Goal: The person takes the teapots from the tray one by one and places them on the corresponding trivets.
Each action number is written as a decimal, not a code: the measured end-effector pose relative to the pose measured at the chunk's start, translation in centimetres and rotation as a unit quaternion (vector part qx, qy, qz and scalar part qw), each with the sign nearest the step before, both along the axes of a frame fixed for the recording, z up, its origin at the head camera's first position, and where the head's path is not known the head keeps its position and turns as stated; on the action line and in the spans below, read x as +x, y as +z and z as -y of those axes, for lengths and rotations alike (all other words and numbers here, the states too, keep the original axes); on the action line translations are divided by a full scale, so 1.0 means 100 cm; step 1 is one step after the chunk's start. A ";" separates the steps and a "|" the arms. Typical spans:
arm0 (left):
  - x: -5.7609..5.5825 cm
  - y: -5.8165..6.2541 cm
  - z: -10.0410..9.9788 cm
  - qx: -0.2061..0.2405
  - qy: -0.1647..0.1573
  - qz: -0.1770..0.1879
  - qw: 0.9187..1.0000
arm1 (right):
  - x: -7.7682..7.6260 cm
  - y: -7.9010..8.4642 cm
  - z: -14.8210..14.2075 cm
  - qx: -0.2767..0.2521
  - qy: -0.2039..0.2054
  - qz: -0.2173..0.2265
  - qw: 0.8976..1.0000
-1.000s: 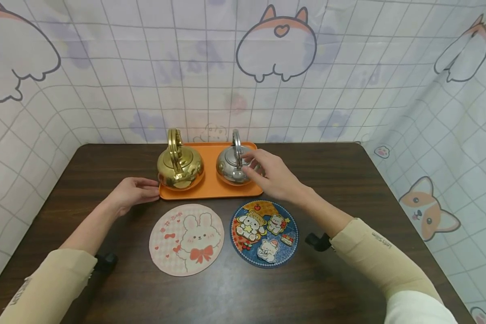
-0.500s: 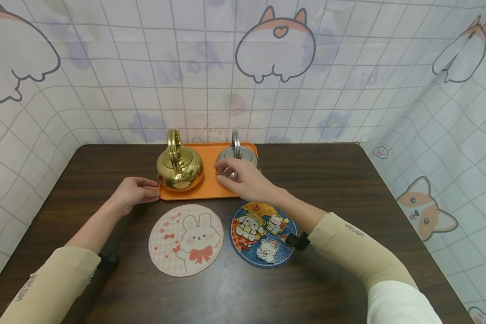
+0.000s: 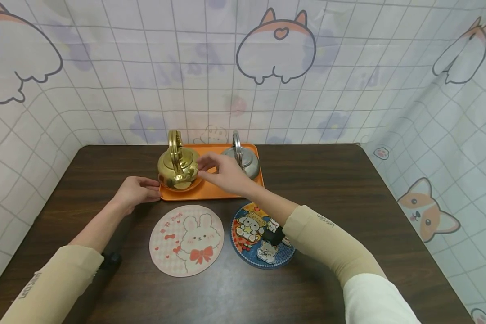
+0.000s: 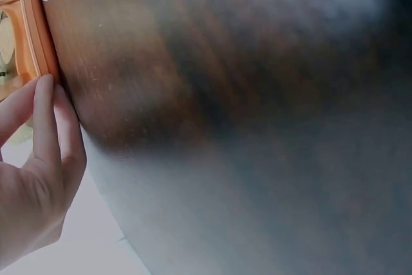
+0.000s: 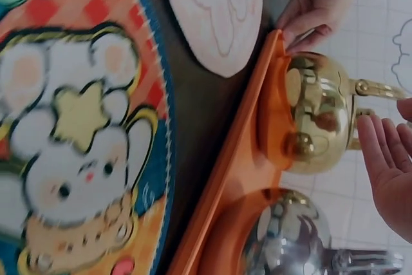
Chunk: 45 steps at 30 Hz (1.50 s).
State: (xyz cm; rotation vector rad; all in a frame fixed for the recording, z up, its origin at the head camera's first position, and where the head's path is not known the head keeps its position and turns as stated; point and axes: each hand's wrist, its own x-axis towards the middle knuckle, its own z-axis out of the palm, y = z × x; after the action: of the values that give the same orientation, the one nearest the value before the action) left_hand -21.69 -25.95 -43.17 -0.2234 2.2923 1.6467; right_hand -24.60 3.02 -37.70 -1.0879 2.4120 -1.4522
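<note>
A gold kettle (image 3: pixel 178 168) and a silver kettle (image 3: pixel 249 161) stand apart on an orange tray (image 3: pixel 210 193) at the back of the table. My left hand (image 3: pixel 134 193) rests its nearly straight fingertips against the tray's left end, beside the gold kettle; the left wrist view shows these fingers (image 4: pixel 45 114) at the tray's rim. My right hand (image 3: pixel 228 173) reaches across in front of the silver kettle, partly hiding it. Its fingertips are close to the gold kettle's right side; in the right wrist view the fingers (image 5: pixel 380 140) are extended near that kettle's handle. I cannot tell whether they touch it.
A round pink bunny placemat (image 3: pixel 186 240) lies in front of the tray. To its right is a round blue cartoon placemat (image 3: pixel 247 247), partly covered by my right forearm. A patterned curtain (image 3: pixel 348 58) hangs behind the dark wooden table (image 3: pixel 340 180).
My right hand has moved left, from the silver kettle's right side across its front toward the gold kettle. The left hand stays at the tray's end, and the kettles have not visibly moved.
</note>
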 end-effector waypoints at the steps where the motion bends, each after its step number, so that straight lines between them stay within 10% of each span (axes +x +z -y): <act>1: 0.000 0.000 0.000 -0.002 0.001 0.000 1.000 | -0.001 0.000 0.003 -0.007 0.001 0.007 1.000; 24: 0.001 -0.001 -0.002 0.001 0.001 0.000 1.000 | -0.014 -0.008 0.051 -0.049 -0.047 0.050 0.996; 45: 0.001 -0.003 0.002 0.003 -0.004 -0.002 1.000 | -0.013 -0.007 0.065 -0.022 -0.073 -0.030 0.997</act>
State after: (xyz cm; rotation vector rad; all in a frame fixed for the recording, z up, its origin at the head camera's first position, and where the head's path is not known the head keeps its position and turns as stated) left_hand -21.56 -26.15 -43.46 -0.2081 2.2883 1.6506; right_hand -25.90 -3.51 -38.41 -0.9962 2.5610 -1.5436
